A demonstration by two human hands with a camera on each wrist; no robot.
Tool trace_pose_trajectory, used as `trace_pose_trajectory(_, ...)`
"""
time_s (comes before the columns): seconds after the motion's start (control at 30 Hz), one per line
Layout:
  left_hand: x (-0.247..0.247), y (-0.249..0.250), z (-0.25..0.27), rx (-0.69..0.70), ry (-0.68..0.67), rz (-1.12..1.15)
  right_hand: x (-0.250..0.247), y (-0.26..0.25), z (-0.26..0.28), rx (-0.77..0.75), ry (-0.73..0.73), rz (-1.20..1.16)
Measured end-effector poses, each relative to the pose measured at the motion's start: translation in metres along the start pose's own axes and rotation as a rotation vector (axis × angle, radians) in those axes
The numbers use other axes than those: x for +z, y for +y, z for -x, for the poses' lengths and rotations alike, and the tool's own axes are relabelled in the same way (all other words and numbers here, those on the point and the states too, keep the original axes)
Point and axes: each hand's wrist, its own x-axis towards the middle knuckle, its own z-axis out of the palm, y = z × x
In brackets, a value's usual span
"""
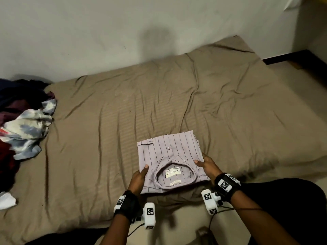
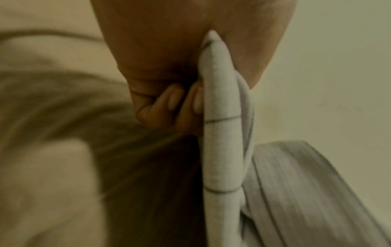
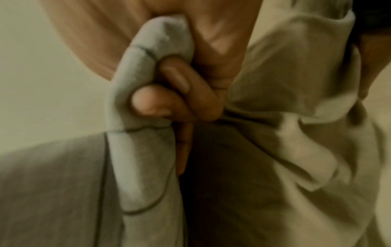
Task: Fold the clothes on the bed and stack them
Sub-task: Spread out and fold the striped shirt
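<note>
A folded lilac shirt with thin dark stripes (image 1: 168, 152) sits over the near middle of the bed, collar and white label toward me. My left hand (image 1: 138, 175) grips its left edge, thumb on top and fingers curled underneath. My right hand (image 1: 206, 166) grips the right edge the same way. In the left wrist view the folded shirt edge (image 2: 222, 117) is pinched between the thumb side and the curled fingers (image 2: 169, 103). The right wrist view has the striped cloth (image 3: 143, 150) bunched around the curled fingers (image 3: 169, 93).
A heap of unfolded clothes (image 1: 26, 128), tie-dye, maroon and dark pieces, lies at the bed's left end. The tan bedsheet (image 1: 221, 112) is wrinkled and bare to the right and behind the shirt. A white wall runs along the far side; floor shows at the right.
</note>
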Motion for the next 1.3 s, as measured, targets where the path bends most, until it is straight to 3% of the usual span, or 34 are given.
trace_pose_trajectory(0.2,0.037,0.054,0.027,0.154,0.012,0.110,-0.047,-0.054,0.017,-0.126,-0.010,-0.016)
trace_pose_trajectory(0.3,0.106,0.104,0.043,0.309,-0.074,0.154,-0.121,-0.099,0.029,-0.214,0.043,0.007)
trace_pose_trajectory(0.5,0.279,0.166,0.020,0.464,-0.316,0.112,-0.298,-0.171,0.068,-0.323,0.243,0.062)
trace_pose_trajectory(0.7,0.433,0.163,-0.018,0.405,-0.634,0.061,-0.458,-0.177,0.056,-0.323,0.433,0.179)
trace_pose_trajectory(0.83,0.489,0.138,-0.042,0.309,-0.688,0.003,-0.528,-0.135,0.019,-0.267,0.508,0.152)
trace_pose_trajectory(0.9,0.503,0.120,-0.049,0.176,-0.695,-0.049,-0.544,-0.103,-0.001,-0.164,0.567,0.129)
trace_pose_trajectory(0.97,0.511,0.108,-0.051,0.043,-0.597,-0.060,-0.553,-0.074,-0.021,-0.081,0.633,0.205)
trace_pose_trajectory(1.07,0.525,0.112,-0.062,-0.063,-0.442,0.019,-0.560,-0.061,-0.043,-0.061,0.695,0.341)
trace_pose_trajectory(1.13,0.534,0.119,-0.075,-0.115,-0.422,-0.013,-0.559,-0.069,-0.045,-0.080,0.668,0.450)
trace_pose_trajectory(1.2,0.537,0.128,-0.079,-0.111,-0.439,-0.027,-0.557,-0.083,-0.043,-0.186,0.675,0.502)
trace_pose_trajectory(1.3,0.538,0.130,-0.077,0.017,-0.434,-0.076,-0.549,-0.102,-0.037,-0.326,0.696,0.444)
